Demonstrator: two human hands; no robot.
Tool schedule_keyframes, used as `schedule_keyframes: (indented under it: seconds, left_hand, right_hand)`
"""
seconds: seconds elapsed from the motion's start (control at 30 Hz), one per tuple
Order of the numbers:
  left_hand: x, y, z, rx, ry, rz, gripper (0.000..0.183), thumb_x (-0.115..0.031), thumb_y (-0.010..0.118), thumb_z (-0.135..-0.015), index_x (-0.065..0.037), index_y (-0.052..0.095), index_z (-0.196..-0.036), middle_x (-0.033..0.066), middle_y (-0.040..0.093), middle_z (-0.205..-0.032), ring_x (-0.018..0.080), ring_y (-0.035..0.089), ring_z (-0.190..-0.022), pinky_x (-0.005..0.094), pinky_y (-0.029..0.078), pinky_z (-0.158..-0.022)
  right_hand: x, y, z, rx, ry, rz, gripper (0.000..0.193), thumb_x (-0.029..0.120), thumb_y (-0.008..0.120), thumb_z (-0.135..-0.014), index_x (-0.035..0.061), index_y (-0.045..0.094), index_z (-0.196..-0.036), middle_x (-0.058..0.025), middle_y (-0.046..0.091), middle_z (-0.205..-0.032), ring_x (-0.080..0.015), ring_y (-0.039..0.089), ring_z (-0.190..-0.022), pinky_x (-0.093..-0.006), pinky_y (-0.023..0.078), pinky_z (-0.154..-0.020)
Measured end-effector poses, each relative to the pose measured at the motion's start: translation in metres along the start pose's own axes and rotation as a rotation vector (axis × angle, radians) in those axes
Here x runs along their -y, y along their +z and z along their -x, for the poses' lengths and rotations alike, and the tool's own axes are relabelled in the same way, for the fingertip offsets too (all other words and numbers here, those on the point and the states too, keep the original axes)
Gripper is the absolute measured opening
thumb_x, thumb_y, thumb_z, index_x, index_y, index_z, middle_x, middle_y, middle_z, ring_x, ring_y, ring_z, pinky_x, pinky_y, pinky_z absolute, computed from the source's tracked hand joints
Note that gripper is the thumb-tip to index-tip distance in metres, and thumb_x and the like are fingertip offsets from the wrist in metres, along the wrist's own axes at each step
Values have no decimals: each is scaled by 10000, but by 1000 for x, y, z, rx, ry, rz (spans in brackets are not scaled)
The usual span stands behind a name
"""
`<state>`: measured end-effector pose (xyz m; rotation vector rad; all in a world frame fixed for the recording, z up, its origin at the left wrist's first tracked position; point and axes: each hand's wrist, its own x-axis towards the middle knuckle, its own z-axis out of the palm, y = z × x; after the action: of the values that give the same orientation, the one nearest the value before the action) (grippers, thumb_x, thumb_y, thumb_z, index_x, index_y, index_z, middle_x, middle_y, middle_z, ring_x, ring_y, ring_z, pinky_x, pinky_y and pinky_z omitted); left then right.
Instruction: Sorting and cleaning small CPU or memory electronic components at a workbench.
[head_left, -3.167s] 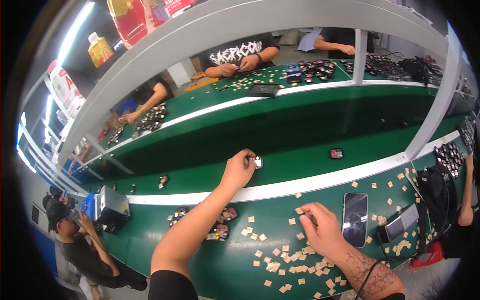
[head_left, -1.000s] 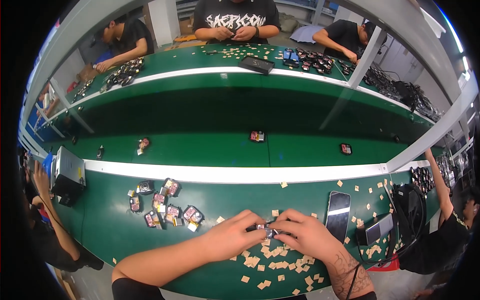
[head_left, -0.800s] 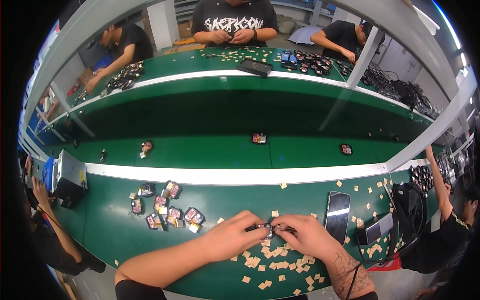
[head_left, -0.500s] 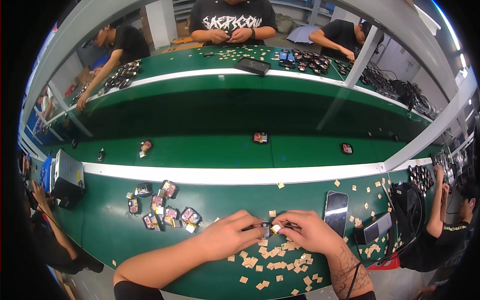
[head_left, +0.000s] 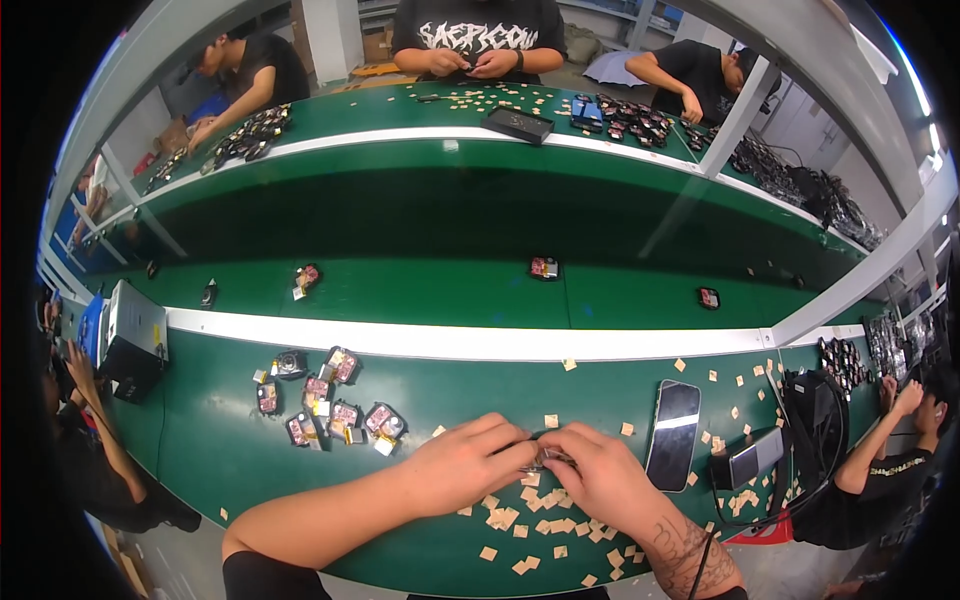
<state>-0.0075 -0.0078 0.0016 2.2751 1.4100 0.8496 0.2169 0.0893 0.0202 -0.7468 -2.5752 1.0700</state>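
Observation:
Between my hands, at the front middle of the green table [head_left: 230, 480], is a small dark electronic unit [head_left: 541, 462], mostly covered by fingers. My left hand [head_left: 475, 455] is closed on its left side. From the right, my right hand [head_left: 597, 465] pinches at the same unit with thumb and fingertips. Whether a thin tool is also in the right fingers cannot be made out. Small tan square pieces [head_left: 560, 527] lie scattered just below my hands. To the left sits a loose group of similar dark units [head_left: 345, 420], with reddish boards and white-and-yellow parts showing.
Right of my hands lie a phone [head_left: 674, 436] and a dark box-shaped device [head_left: 750, 460] with cables. A white rail [head_left: 450, 344] separates my table from a green strip carrying a few units [head_left: 544, 268]. Co-workers sit across and at both sides. A boxy machine [head_left: 136, 340] stands far left.
My right fingers have moved left and closed over the unit, hiding the white-and-yellow part seen at its right side before. The view has shifted slightly.

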Motion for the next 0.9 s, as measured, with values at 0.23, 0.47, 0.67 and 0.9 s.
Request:
schedule_keyframes:
  seconds: [0.23,0.47,0.67,0.9]
  left_hand:
    - [1,3,2,4,-16,30,322,-134,821,-905,-58,670,-1179,90,673,-1172,306,656,-1083,411,604,-904]
    - [0,3,2,-23,-17,37,343,-133,830,-896,-55,654,-1180,97,671,-1144,323,652,-1055,416,596,-881]
    - [2,4,2,-53,-2,30,353,-133,846,-880,-52,651,-1162,104,671,-1134,329,656,-1034,421,592,-865]
    - [-9,0,-3,-171,56,14,335,-117,855,-867,-37,671,-1135,114,645,-1144,314,647,-1001,402,584,-845]
  right_hand:
    - [-2,7,2,-41,73,-138,197,101,754,-978,31,707,-1156,-133,711,-1064,-350,733,-825,-419,591,-721]
    - [8,6,-3,-55,136,-152,178,85,770,-953,18,741,-1116,-137,714,-958,-338,725,-794,-412,582,-706]
    - [9,10,-10,-89,67,21,159,34,783,-907,-4,746,-1057,-111,712,-884,-263,694,-698,-367,552,-651]
    - [-3,7,-5,-118,79,-356,263,-4,745,-965,7,697,-1223,1,615,-828,-113,533,-640,-268,439,-615]
